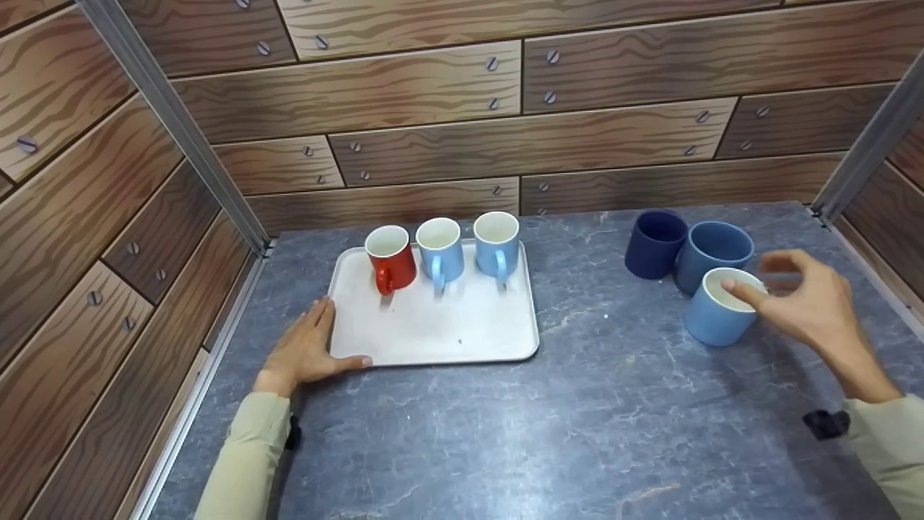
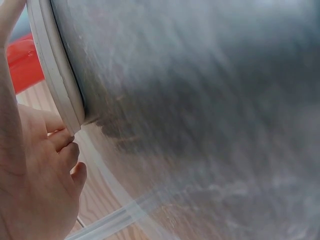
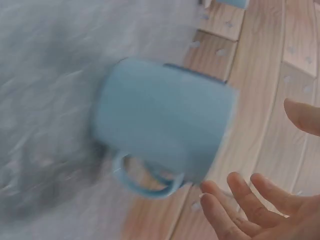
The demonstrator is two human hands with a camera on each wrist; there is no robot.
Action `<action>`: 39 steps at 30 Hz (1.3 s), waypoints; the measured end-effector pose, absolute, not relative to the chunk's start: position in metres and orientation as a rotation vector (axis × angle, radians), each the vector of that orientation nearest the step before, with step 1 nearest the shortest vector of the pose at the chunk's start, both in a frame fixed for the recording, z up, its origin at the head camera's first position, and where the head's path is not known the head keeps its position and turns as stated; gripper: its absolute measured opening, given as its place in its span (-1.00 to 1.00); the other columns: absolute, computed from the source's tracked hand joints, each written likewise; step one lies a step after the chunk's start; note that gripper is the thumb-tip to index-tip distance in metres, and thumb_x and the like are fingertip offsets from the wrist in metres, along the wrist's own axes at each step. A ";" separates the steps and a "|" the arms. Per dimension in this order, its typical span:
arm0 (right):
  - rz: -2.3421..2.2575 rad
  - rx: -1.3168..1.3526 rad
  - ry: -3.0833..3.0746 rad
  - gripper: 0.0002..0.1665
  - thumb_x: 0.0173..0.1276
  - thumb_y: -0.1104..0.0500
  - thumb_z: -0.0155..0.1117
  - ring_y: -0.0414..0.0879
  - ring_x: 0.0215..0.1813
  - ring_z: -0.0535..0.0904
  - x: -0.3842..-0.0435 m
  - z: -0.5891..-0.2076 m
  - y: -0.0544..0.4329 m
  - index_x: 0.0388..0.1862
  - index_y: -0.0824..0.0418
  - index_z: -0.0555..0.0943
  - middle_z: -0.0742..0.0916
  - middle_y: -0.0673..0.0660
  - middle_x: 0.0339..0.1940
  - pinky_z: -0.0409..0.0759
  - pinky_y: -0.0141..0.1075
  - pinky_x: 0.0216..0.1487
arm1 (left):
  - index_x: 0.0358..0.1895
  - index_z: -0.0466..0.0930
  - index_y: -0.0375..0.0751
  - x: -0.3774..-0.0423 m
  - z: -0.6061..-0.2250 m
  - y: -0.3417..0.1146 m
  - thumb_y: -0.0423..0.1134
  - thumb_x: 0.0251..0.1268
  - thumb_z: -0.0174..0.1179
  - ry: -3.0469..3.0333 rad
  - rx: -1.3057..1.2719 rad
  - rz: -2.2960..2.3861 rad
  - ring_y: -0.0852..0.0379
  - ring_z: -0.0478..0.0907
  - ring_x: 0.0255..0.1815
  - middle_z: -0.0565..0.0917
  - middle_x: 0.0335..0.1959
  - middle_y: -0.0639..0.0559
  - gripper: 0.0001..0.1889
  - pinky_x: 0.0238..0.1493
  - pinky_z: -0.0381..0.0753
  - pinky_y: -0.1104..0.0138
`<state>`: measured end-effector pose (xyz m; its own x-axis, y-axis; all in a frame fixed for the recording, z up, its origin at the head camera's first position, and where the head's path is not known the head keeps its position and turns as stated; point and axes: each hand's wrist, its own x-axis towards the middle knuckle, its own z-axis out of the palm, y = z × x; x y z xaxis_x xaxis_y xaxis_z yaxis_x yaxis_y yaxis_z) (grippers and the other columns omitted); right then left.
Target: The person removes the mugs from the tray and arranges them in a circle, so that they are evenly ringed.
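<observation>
My left hand (image 1: 299, 350) rests at the near left corner of a white tray (image 1: 433, 332), fingers along its left side and thumb by the front edge. In the left wrist view, some fingertips touch the tray's rim (image 2: 57, 65). On the tray stand a red mug (image 1: 393, 263) and two light blue mugs, one in the middle (image 1: 444, 260), one at right (image 1: 498, 253). My right hand (image 1: 816, 303) hovers with spread fingers beside another light blue mug (image 1: 715, 318), thumb over its rim. The right wrist view shows that mug's handle (image 3: 142, 187) and a gap to the fingers.
Behind the near light blue mug stand a medium blue mug (image 1: 715, 245) and a dark navy mug (image 1: 653, 249), close together. The grey marbled tabletop (image 1: 505, 433) meets wood-patterned walls (image 1: 447, 152) at the back and sides. A metal rail (image 1: 198, 390) runs along the left edge.
</observation>
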<state>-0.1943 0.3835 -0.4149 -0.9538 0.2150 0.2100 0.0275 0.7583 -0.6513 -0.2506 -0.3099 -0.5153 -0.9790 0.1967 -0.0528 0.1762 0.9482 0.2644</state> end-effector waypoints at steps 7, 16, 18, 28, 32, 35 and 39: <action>1.088 0.015 -2.598 -0.20 0.31 -0.16 0.61 0.31 0.13 0.75 -0.212 -0.400 0.332 0.29 0.37 0.62 0.72 0.41 0.23 0.43 -0.79 -0.12 | 0.72 -0.04 -0.39 -0.250 -0.515 -0.310 0.71 -0.05 0.29 3.020 0.281 0.397 -0.33 -0.02 0.77 0.03 0.76 -0.35 0.51 0.77 0.01 -0.12; 1.196 0.271 -2.591 -0.28 0.29 -0.06 0.64 0.41 0.15 0.75 -0.247 -0.410 0.252 0.19 0.42 0.65 0.76 0.45 0.13 0.74 0.19 0.20 | 0.73 -0.04 -0.38 -0.251 -0.516 -0.311 0.72 -0.05 0.27 3.018 0.283 0.394 -0.33 -0.02 0.77 0.02 0.76 -0.34 0.51 0.77 0.01 -0.14; 1.221 0.290 -2.613 -0.28 0.30 -0.08 0.63 0.39 0.17 0.74 -0.254 -0.414 0.236 0.20 0.41 0.65 0.76 0.43 0.16 0.73 0.21 0.23 | 0.73 -0.05 -0.37 -0.252 -0.516 -0.312 0.72 -0.05 0.27 3.016 0.280 0.397 -0.33 -0.03 0.77 0.02 0.76 -0.34 0.51 0.77 0.01 -0.14; 1.418 0.343 -2.643 -0.30 0.37 0.02 0.55 0.40 0.25 0.70 -0.288 -0.441 0.167 0.30 0.43 0.59 0.71 0.44 0.27 0.70 0.15 0.32 | 0.73 -0.07 -0.39 -0.250 -0.518 -0.311 0.71 -0.06 0.29 3.013 0.266 0.405 -0.32 -0.05 0.78 0.01 0.76 -0.34 0.52 0.77 0.00 -0.13; 1.453 0.347 -2.644 -0.32 0.38 0.07 0.53 0.42 0.25 0.70 -0.299 -0.456 0.145 0.31 0.47 0.57 0.70 0.48 0.28 0.69 0.18 0.33 | 0.72 -0.07 -0.40 -0.251 -0.518 -0.310 0.71 -0.06 0.29 3.016 0.274 0.403 -0.34 -0.04 0.77 0.01 0.76 -0.36 0.52 0.77 0.00 -0.13; 1.451 0.318 -2.649 -0.34 0.39 0.09 0.52 0.41 0.23 0.71 -0.305 -0.467 0.132 0.30 0.47 0.59 0.71 0.47 0.26 0.70 0.15 0.31 | 0.73 -0.07 -0.39 -0.251 -0.517 -0.310 0.70 -0.06 0.30 3.016 0.274 0.401 -0.33 -0.04 0.77 0.01 0.76 -0.35 0.52 0.77 0.00 -0.13; 1.450 0.271 -2.630 -0.42 0.39 0.10 0.53 0.34 0.16 0.76 -0.312 -0.478 0.118 0.23 0.44 0.63 0.75 0.44 0.21 0.74 0.09 0.26 | 0.73 -0.07 -0.38 -0.251 -0.516 -0.311 0.70 -0.06 0.30 3.024 0.277 0.399 -0.33 -0.03 0.78 0.00 0.77 -0.33 0.51 0.78 0.01 -0.11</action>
